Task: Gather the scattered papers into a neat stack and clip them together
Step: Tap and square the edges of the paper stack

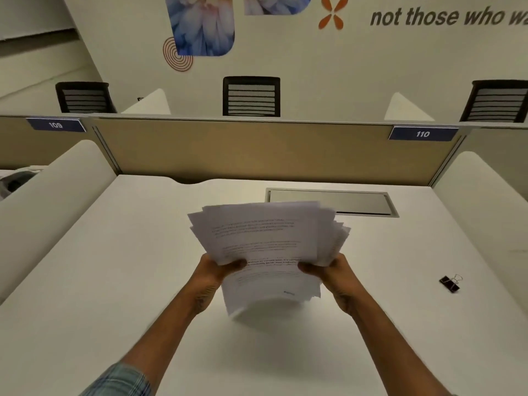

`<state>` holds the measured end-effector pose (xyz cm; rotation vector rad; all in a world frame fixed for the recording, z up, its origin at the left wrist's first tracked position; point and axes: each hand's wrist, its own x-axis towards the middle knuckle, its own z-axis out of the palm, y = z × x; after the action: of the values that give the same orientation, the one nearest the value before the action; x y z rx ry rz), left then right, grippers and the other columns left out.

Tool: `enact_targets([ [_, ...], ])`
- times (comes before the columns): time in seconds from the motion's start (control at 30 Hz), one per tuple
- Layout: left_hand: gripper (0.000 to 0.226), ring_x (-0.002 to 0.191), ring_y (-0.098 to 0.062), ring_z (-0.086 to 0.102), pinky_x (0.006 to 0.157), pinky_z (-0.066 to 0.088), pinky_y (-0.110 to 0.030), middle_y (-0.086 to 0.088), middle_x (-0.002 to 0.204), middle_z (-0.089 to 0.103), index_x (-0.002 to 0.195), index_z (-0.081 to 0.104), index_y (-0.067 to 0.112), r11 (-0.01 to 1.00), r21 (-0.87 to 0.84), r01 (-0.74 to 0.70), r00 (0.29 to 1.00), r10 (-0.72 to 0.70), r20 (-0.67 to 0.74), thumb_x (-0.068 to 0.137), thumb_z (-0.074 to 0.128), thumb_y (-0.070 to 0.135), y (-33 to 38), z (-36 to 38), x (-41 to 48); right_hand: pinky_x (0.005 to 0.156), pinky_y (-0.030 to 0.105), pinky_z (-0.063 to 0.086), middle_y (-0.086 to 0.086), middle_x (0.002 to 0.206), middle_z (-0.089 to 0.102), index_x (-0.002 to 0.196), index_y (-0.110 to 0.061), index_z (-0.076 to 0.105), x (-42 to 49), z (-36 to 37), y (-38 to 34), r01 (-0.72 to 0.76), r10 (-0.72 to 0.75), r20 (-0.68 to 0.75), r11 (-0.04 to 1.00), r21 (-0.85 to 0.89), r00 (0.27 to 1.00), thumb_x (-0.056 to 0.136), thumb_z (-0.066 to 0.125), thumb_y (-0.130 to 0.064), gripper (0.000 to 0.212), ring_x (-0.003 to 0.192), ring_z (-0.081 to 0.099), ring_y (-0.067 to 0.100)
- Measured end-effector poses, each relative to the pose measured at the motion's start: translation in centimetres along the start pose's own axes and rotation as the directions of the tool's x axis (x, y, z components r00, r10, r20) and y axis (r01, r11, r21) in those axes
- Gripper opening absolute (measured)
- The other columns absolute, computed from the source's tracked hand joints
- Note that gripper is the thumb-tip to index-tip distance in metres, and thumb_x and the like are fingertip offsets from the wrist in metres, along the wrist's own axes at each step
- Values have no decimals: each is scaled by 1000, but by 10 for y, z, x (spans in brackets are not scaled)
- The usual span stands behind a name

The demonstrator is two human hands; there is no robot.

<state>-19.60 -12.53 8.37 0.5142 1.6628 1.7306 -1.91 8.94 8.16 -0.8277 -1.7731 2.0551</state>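
Head view: your left hand (220, 267) and right hand (328, 268) are both closed on the side edges of the papers (268, 247), thumbs on the top sheet. The sheets are held upright above the middle of the white desk (114, 267), fanned unevenly at their far end. The black binder clip (451, 282) lies on the desk, well apart to the right.

Office: numbered cubicle desks (143, 252), chairs (251, 96).
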Motion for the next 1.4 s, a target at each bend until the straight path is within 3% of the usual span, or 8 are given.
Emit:
enact_targets([
  [0.1,53,111,-30,70,95,59,-45,-8,118,77,123,72,18,999,39,16,1000,-16,2,72,87,8,-4,5,9,96,47,59,7,114,76,121,-19,72,4,7,7,-5,6,28,1000,-30,1000,79,82,2,48,111,69,29],
  [0.4,35,102,-23,74,79,63,-32,0,106,81,111,75,23,995,98,-12,999,15,-30,83,81,4,5,17,22,91,49,61,4,101,80,104,-25,76,11,10,7,35,-35,-139,999,-2,990,83,80,-3,31,101,72,31],
  [0.53,34,99,-23,77,82,64,-39,-4,108,81,114,76,18,998,44,-33,997,36,-66,82,82,7,6,18,22,89,50,62,7,103,80,114,-16,74,10,14,7,73,-69,-179,997,15,981,86,79,-8,29,100,73,32],
  [0.73,45,98,-18,76,73,63,-28,0,109,81,118,73,22,1000,8,1,996,0,-85,77,86,11,0,9,23,90,44,61,1,106,80,118,-18,75,11,9,10,29,-33,-126,999,-35,991,85,80,-14,33,103,71,27],
  [0.8,44,99,-20,76,76,64,-30,-1,109,81,118,74,21,1000,-5,10,998,-11,-64,76,86,12,2,10,27,88,42,62,-1,104,80,114,-22,75,13,7,8,21,-25,-101,999,-38,995,84,81,-14,32,102,71,25],
  [0.93,44,104,-29,76,87,63,-48,-10,112,80,119,74,13,997,-58,43,999,-44,-23,77,87,15,7,23,32,82,43,65,2,102,81,114,-20,76,17,16,6,38,-43,-71,997,-66,997,83,83,-18,33,95,76,24],
  [1.13,34,99,-22,78,77,64,-32,-1,106,82,112,76,17,998,31,54,997,-52,-57,79,85,20,-1,12,30,76,37,65,3,102,81,113,-17,75,17,5,10,22,-23,-85,1000,-9,996,82,83,-16,32,93,78,24],
  [1.4,31,92,-16,78,74,64,-31,1,102,82,110,77,21,1000,-3,-2,997,2,-81,83,82,9,0,25,31,81,44,65,5,103,80,119,-17,73,19,13,18,82,-78,-156,996,23,985,86,79,-17,33,96,74,27],
])
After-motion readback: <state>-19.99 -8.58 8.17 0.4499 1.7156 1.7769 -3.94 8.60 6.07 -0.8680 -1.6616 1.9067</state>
